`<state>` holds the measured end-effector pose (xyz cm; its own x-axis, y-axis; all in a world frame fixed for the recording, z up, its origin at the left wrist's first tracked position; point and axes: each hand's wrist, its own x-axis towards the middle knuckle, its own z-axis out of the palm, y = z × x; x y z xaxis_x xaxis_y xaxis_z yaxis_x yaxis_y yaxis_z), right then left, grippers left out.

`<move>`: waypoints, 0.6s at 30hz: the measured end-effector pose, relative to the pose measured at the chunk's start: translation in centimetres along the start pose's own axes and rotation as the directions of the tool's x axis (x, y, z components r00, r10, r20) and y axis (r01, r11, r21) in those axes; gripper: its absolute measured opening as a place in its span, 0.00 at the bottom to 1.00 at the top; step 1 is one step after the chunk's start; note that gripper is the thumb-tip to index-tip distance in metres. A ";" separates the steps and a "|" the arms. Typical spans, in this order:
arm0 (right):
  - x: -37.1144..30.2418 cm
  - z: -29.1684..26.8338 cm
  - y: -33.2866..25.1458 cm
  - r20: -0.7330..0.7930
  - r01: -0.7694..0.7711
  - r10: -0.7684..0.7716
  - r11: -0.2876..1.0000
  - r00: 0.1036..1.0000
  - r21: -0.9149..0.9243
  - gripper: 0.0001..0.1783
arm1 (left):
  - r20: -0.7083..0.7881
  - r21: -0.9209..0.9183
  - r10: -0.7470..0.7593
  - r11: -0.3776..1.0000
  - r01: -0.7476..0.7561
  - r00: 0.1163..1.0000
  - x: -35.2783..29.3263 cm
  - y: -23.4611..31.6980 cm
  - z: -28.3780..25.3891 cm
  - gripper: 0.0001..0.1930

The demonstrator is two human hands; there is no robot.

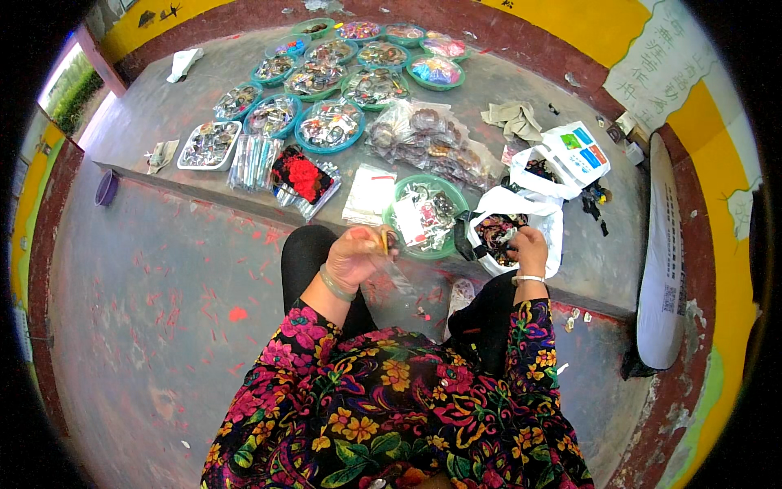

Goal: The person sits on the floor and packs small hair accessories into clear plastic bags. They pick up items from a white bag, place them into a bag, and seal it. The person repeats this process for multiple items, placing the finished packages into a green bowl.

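Note:
My left hand is closed in front of my left knee. Its fingers pinch a small clear plastic bag that hangs down, with a small yellow piece beside them. At the mouth of a white plastic bag is my right hand, fingers drawn together. What they grip is too small to tell. Dark, colourful small items fill that bag. Between my hands stands a green basket of small packets, and a stack of white packets lies to its left.
Several round baskets of packaged small goods cover the raised concrete platform. A white tray, clear bags of brown items and a second white bag lie nearer. A long board leans at the right wall.

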<state>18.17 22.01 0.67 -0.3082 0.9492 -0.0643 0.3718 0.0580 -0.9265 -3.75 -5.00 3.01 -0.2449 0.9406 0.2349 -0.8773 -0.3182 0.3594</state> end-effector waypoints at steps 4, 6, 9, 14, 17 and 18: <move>-0.4 1.3 -0.3 -0.125 0.436 -0.463 0.879 0.878 -0.195 0.16 | -0.034 0.274 -0.148 0.950 0.151 0.988 0.7 -1.3 -0.2 0.06; -1.1 2.2 -0.5 0.114 0.492 -0.481 0.864 0.869 -0.107 0.19 | -0.113 0.426 -0.233 0.867 0.259 0.966 1.0 -2.1 -0.5 0.06; -5.6 4.2 -4.6 0.609 -0.072 -0.149 0.944 0.779 0.323 0.19 | -0.263 0.517 -0.315 0.751 0.409 0.912 1.2 -3.1 -1.4 0.06; -7.8 6.7 -4.2 0.873 -0.134 -0.144 0.964 0.466 0.231 0.20 | -0.373 0.584 -0.357 0.627 0.516 0.856 1.0 -4.0 -2.4 0.06; -8.1 6.7 -5.2 0.925 -0.108 -0.041 0.990 0.379 0.088 0.20 | -0.430 0.507 -0.404 0.632 0.587 0.807 0.8 -3.9 -2.0 0.06; -8.0 6.7 -5.1 0.927 -0.094 -0.035 0.993 0.374 0.076 0.19 | -0.427 0.487 -0.412 0.646 0.588 0.805 0.8 -3.9 -1.8 0.05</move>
<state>12.89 12.03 3.42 -0.9399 0.0657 -0.3351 0.3319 -0.0553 -0.9417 -1.30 -2.84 0.17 -0.0124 0.9388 -0.3443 -0.5093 0.2904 0.8101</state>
